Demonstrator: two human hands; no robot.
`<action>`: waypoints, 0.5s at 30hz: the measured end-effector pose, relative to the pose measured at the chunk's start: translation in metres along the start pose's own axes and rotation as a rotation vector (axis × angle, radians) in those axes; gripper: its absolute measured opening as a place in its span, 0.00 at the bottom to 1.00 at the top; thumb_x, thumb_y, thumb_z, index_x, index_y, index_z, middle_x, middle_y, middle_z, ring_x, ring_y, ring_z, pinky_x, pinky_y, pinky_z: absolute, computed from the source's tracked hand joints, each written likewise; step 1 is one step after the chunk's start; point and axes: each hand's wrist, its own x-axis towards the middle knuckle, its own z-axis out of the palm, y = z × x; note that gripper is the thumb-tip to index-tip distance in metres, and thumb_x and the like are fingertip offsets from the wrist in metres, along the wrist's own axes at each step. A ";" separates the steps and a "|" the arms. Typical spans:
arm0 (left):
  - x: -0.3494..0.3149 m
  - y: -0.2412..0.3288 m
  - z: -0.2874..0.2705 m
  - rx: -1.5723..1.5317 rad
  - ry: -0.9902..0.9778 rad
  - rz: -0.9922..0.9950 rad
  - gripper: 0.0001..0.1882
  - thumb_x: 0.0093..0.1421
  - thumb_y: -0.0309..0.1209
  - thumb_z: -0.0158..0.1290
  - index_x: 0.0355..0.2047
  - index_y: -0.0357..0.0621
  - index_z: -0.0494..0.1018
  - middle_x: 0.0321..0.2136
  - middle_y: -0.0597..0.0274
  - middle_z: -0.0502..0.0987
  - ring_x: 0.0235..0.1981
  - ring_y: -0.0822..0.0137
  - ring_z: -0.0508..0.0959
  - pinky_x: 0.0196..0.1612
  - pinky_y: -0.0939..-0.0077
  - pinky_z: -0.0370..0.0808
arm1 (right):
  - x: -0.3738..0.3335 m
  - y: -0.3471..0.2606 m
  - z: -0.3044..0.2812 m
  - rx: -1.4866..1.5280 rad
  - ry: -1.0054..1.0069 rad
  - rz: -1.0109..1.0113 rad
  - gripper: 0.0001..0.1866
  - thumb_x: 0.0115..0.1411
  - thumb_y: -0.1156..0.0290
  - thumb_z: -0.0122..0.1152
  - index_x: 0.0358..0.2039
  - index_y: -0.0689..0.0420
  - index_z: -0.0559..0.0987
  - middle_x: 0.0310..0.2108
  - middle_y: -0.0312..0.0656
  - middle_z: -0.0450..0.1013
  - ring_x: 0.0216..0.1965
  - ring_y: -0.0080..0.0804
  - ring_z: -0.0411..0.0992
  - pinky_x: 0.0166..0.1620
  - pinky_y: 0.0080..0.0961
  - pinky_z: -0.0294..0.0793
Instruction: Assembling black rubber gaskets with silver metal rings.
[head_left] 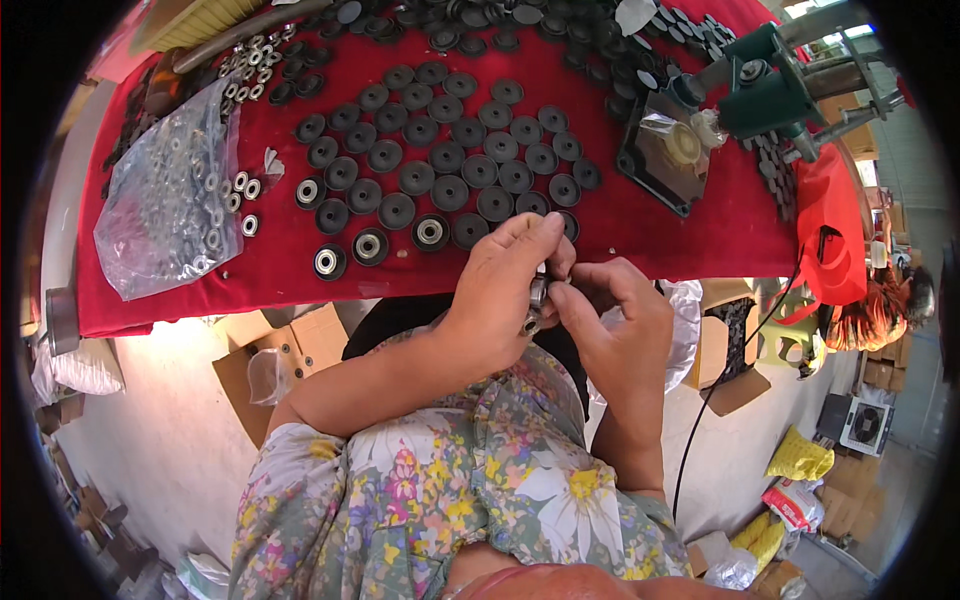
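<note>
Above the near edge of the red-covered table, my two hands meet. My left hand (497, 290) is closed around a few small shiny metal bearings (538, 295), partly hidden by its fingers. Against them, the thumb and fingers of my right hand (622, 318) are pinched together; what they grip, if anything, is hidden. Just beyond lie many round black cups with centre holes (447, 193), spread out in loose rows. Several at the near left have a metal bearing seated inside, one being a black cup with a bearing (430, 232).
A clear plastic bag of bearings (165, 190) lies at the left, with loose bearings (250, 224) beside it. A green hand press (765, 85) stands at the right back. More black discs (490, 18) are heaped along the far side. An opened cardboard box (240, 385) sits below the table.
</note>
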 end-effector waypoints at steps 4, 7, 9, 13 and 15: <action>-0.004 -0.001 0.004 -0.107 0.068 -0.103 0.14 0.72 0.41 0.44 0.31 0.47 0.67 0.29 0.67 0.69 0.19 0.78 0.64 0.19 0.82 0.61 | -0.004 0.001 0.001 -0.084 0.064 -0.056 0.09 0.52 0.76 0.70 0.34 0.62 0.80 0.26 0.42 0.74 0.25 0.33 0.77 0.27 0.27 0.73; -0.005 -0.002 0.002 -0.209 0.036 -0.140 0.14 0.72 0.42 0.43 0.32 0.48 0.66 0.31 0.67 0.69 0.18 0.78 0.64 0.19 0.83 0.60 | -0.004 -0.005 -0.002 -0.196 0.059 -0.126 0.09 0.52 0.76 0.71 0.32 0.62 0.80 0.25 0.42 0.74 0.24 0.32 0.76 0.27 0.26 0.73; -0.008 0.000 0.006 -0.164 0.074 -0.178 0.13 0.71 0.41 0.44 0.33 0.47 0.66 0.31 0.66 0.69 0.17 0.77 0.64 0.18 0.82 0.60 | -0.006 -0.005 -0.005 -0.230 0.050 -0.150 0.09 0.52 0.76 0.71 0.32 0.62 0.80 0.25 0.42 0.74 0.24 0.32 0.76 0.27 0.26 0.72; -0.013 -0.010 -0.004 -0.048 0.013 -0.178 0.10 0.71 0.38 0.45 0.35 0.47 0.66 0.31 0.66 0.69 0.20 0.77 0.66 0.20 0.82 0.63 | -0.014 -0.001 -0.012 -0.189 -0.033 -0.078 0.09 0.51 0.76 0.71 0.32 0.62 0.80 0.25 0.42 0.74 0.24 0.34 0.75 0.27 0.27 0.72; -0.012 -0.023 -0.011 0.149 -0.027 -0.094 0.08 0.71 0.36 0.45 0.38 0.46 0.66 0.32 0.65 0.69 0.22 0.77 0.68 0.22 0.81 0.65 | -0.020 0.003 -0.014 -0.191 -0.055 -0.054 0.09 0.51 0.76 0.71 0.32 0.63 0.80 0.26 0.42 0.74 0.24 0.34 0.75 0.26 0.26 0.71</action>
